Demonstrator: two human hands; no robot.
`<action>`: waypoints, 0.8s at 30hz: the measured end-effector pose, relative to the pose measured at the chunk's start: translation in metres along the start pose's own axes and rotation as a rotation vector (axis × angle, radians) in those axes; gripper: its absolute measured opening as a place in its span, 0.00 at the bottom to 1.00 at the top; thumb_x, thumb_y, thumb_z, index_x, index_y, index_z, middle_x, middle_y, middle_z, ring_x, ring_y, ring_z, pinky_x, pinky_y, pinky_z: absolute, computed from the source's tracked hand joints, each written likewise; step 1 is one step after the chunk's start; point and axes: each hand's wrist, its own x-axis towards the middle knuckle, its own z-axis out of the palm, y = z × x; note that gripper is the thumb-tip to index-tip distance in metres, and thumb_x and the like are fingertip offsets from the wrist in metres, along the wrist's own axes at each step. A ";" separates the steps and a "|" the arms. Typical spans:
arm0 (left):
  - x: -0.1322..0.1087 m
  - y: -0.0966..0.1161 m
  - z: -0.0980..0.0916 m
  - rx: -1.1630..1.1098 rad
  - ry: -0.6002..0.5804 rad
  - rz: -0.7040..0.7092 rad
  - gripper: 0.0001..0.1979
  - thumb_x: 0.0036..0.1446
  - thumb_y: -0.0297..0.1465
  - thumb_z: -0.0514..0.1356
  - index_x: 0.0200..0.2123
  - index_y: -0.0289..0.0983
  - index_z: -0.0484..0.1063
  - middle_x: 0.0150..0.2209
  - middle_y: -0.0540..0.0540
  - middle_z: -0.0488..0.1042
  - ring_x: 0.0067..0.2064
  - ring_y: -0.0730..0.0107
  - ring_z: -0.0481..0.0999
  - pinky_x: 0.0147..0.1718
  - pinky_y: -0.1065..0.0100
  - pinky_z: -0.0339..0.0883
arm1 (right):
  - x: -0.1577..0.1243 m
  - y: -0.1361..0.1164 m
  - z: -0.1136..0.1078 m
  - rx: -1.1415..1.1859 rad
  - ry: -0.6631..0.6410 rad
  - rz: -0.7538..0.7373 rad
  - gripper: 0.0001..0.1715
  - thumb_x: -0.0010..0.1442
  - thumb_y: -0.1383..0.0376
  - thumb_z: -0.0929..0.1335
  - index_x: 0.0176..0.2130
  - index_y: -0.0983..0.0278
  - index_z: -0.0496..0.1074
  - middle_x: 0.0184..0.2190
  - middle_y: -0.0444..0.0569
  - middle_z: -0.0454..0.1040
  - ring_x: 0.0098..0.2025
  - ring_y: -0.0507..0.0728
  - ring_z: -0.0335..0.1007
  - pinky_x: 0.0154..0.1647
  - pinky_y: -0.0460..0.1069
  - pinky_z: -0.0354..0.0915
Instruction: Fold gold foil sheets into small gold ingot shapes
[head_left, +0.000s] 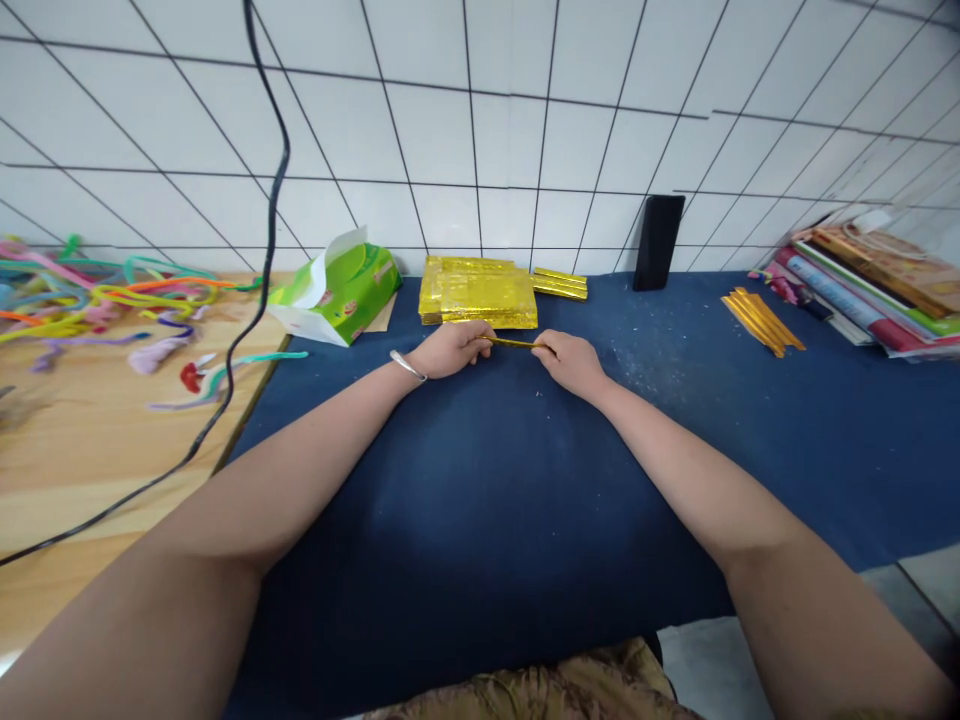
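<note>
Head view: both hands (448,350) partly hide a gold strip (513,343).

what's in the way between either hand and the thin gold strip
Nothing visible: the left hand and right hand each hold one end of the gold strip. The stack of gold pieces lies beyond it, toward the wall, not between.

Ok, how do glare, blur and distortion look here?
Head view: wide-angle stretch splays the wall tile lines toward the sides; glints speckle the gold stack; pipe cleaners look soft at left; the strip between left hand and right hand is thin but discernible.
</note>
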 end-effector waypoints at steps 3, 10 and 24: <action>0.000 -0.001 0.001 0.003 0.001 -0.015 0.09 0.60 0.30 0.48 0.37 0.35 0.66 0.31 0.50 0.71 0.25 0.80 0.67 0.28 0.75 0.62 | 0.001 0.000 0.002 0.005 0.001 0.009 0.10 0.63 0.61 0.60 0.37 0.61 0.68 0.34 0.45 0.74 0.36 0.54 0.67 0.35 0.47 0.56; 0.000 0.002 0.000 0.015 0.002 0.010 0.09 0.59 0.29 0.48 0.37 0.35 0.67 0.30 0.50 0.71 0.25 0.79 0.67 0.29 0.75 0.61 | 0.003 0.003 0.003 0.017 0.001 0.008 0.10 0.62 0.61 0.60 0.37 0.61 0.69 0.35 0.46 0.74 0.37 0.54 0.68 0.37 0.47 0.57; 0.001 0.005 -0.001 0.016 0.024 -0.006 0.08 0.57 0.27 0.49 0.35 0.36 0.67 0.29 0.51 0.71 0.25 0.78 0.67 0.28 0.73 0.59 | 0.006 0.002 0.000 -0.007 0.001 0.008 0.09 0.62 0.61 0.61 0.37 0.60 0.68 0.34 0.45 0.74 0.36 0.54 0.68 0.37 0.47 0.57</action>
